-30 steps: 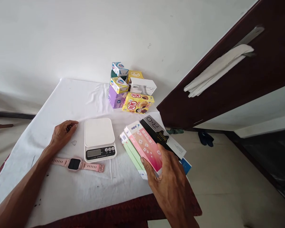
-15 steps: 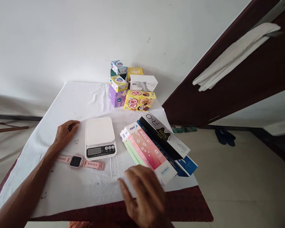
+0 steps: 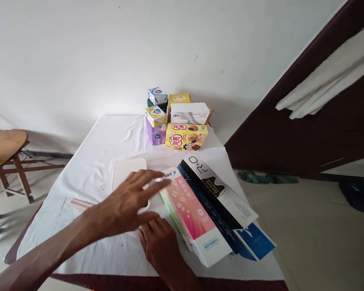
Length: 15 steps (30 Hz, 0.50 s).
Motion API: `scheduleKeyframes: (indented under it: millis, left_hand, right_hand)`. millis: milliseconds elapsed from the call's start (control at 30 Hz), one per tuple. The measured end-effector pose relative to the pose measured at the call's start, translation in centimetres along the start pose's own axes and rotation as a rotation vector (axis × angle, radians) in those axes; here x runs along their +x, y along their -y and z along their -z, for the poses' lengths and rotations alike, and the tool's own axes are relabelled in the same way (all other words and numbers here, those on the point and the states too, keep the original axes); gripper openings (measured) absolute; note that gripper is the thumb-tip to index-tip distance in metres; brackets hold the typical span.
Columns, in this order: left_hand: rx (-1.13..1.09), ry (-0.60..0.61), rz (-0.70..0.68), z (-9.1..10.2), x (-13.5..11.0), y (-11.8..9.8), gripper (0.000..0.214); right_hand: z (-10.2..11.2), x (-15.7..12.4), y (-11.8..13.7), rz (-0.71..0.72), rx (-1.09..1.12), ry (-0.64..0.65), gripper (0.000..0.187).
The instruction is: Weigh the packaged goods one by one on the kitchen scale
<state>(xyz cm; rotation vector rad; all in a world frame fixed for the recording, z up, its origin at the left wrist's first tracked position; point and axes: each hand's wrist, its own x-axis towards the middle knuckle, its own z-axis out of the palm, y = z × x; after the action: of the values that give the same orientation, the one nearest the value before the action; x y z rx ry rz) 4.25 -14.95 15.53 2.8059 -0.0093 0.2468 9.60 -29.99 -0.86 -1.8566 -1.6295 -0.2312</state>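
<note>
My left hand (image 3: 133, 198) reaches across the white kitchen scale (image 3: 129, 166) with its fingers spread. Its fingertips are at the far end of a long pink-and-white box (image 3: 194, 210); whether they touch it I cannot tell. My right hand (image 3: 162, 248) is low beside the near left side of that box, its fingers curled in, with nothing visible in them. Part of it lies behind my left hand. Only a strap end of the pink watch (image 3: 80, 203) shows, as my left arm covers the rest. The scale's display is also hidden.
Against the pink box lie dark blue boxes (image 3: 206, 202) and a black-and-silver box (image 3: 220, 190). Farther back stands a group of boxes, including a yellow snack box (image 3: 186, 137) and a purple pack (image 3: 156, 133). A wooden stool (image 3: 7, 149) is left of the table.
My left hand has swung right from beside the scale to over it, fingers now spread. My right hand has moved left from the pink box's near end and curled in. The view has shifted.
</note>
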Motion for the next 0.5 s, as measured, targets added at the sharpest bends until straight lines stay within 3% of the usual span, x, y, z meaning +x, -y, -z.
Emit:
scheduleKeyframes:
  millis: [100, 167, 267, 400, 500]
  left_hand:
    - [0.081, 0.127, -0.134, -1.0, 3.0, -2.9, 0.066]
    - [0.148, 0.160, -0.186, -1.7, 4.5, -3.7, 0.060]
    - [0.250, 0.187, -0.226, -2.2, 5.9, -4.2, 0.041]
    - [0.305, 0.183, -0.273, -2.1, 6.6, -4.4, 0.025]
    - [0.310, 0.190, -0.283, -0.8, 6.1, -4.1, 0.029]
  right_hand:
    - [-1.4, -1.3, 0.1, -0.028, -0.018, 0.031, 0.021]
    - [-2.2, -2.0, 0.2, -0.065, -0.061, 0.093, 0.026]
    - [-2.7, -2.7, 0.3, -0.080, -0.100, 0.160, 0.021]
    - [-1.8, -2.0, 0.4, -0.049, -0.105, 0.171, 0.019]
    - [-0.3, -0.7, 0.1, 0.018, -0.075, 0.094, 0.022]
